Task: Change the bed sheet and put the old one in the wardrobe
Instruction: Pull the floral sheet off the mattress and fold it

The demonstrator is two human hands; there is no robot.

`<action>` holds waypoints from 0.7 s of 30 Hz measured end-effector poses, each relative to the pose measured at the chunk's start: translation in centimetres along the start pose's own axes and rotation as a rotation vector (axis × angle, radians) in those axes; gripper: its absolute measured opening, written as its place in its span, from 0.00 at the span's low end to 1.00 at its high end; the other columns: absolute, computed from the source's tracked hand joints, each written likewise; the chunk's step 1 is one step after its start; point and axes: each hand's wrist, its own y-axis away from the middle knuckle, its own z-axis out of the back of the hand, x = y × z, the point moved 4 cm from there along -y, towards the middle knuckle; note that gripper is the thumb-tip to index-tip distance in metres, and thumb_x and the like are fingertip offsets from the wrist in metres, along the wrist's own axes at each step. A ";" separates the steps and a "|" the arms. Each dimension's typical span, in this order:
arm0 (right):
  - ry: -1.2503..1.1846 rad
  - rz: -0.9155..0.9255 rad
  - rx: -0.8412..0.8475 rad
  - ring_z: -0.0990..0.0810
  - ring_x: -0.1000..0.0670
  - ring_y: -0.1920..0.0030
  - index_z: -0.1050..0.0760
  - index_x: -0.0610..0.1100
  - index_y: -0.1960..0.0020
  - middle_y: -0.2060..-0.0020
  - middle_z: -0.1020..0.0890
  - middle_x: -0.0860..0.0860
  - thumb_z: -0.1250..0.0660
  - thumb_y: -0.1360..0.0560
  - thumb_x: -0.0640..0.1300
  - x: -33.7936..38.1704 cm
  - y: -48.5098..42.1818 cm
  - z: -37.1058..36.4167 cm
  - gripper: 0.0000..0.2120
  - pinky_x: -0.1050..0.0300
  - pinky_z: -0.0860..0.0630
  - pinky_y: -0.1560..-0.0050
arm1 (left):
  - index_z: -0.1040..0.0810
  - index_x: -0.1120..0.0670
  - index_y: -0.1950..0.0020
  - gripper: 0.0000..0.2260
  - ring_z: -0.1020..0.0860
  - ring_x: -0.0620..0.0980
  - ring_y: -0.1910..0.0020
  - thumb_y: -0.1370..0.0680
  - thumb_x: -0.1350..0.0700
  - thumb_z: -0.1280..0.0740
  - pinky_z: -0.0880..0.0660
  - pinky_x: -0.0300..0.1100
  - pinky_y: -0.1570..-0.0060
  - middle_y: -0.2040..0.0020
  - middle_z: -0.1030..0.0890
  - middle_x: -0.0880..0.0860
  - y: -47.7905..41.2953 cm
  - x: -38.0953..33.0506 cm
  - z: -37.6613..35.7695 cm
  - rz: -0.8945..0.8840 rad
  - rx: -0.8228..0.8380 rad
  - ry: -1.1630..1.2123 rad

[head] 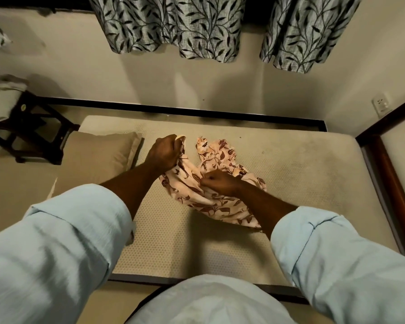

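- A crumpled peach-coloured cotton bed sheet printed with maroon leaves (197, 197) was pictured bunched on the middle of a beige mattress with a honeycomb-textured cover (302, 174), as seen from the head camera.
- The left hand (165, 153) was shown clenched round one gathered end of the sheet, its back turned to the camera. The cloth was drawn up through the curled fingers (174, 148), and a small fold was seen poking out above the knuckles.
- The right hand (220, 183) was seen closed in a fist on the nearer part of the same sheet, a pinch of fabric caught under its fingers (208, 181). The rest of the cloth was spread beneath and beyond the wrist, and a loose part was left lying on the mattress between and behind the two hands.
- Both forearms were bared, with pale blue shirt sleeves (56, 242) rolled back above them.
- A tan rectangular pillow (98, 157) was laid at the left end of the mattress, just beside the left hand.
- The mattress was held in a dark-edged bed frame with a reddish wooden rail (393, 183) on the right.
- A dark wooden stool (35, 132) was seen on the floor to the left, beyond the pillow.
- Grey curtains patterned with black leaves (173, 26) were hung on the wall behind the bed, and a white wall socket (381, 105) was fixed to the wall at right.
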 end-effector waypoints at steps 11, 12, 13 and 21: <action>0.632 -0.329 -0.034 0.23 0.40 0.36 0.28 0.48 0.29 0.35 0.22 0.43 0.34 0.23 0.59 -5.7 0.3 -3.1 0.26 0.46 0.26 0.35 | 0.22 0.56 0.49 0.24 0.20 0.57 0.56 0.16 0.41 0.49 0.22 0.53 0.52 0.57 0.18 0.56 1.0 3.7 2.8 0.154 -0.279 0.180; 0.666 -0.323 -0.096 0.22 0.40 0.37 0.29 0.49 0.29 0.36 0.21 0.43 0.35 0.21 0.56 -5.3 0.5 -3.5 0.24 0.45 0.27 0.35 | 0.22 0.57 0.47 0.23 0.20 0.58 0.55 0.15 0.42 0.49 0.22 0.51 0.51 0.55 0.18 0.57 1.1 3.8 3.3 0.224 -0.348 0.219; 0.705 -0.287 -0.140 0.22 0.40 0.37 0.31 0.49 0.27 0.37 0.21 0.43 0.37 0.20 0.55 -4.7 0.7 -4.3 0.23 0.45 0.29 0.35 | 0.22 0.58 0.46 0.22 0.20 0.58 0.53 0.15 0.44 0.48 0.23 0.49 0.49 0.53 0.18 0.57 0.9 4.2 3.7 0.313 -0.409 0.260; 0.696 -0.010 0.325 0.27 0.39 0.30 0.33 0.46 0.24 0.29 0.26 0.41 0.34 0.20 0.53 -3.4 1.5 -12.3 0.27 0.51 0.31 0.32 | 0.26 0.58 0.31 0.21 0.24 0.59 0.34 0.15 0.46 0.47 0.28 0.50 0.33 0.33 0.22 0.59 -0.6 5.5 6.7 0.827 -0.637 0.750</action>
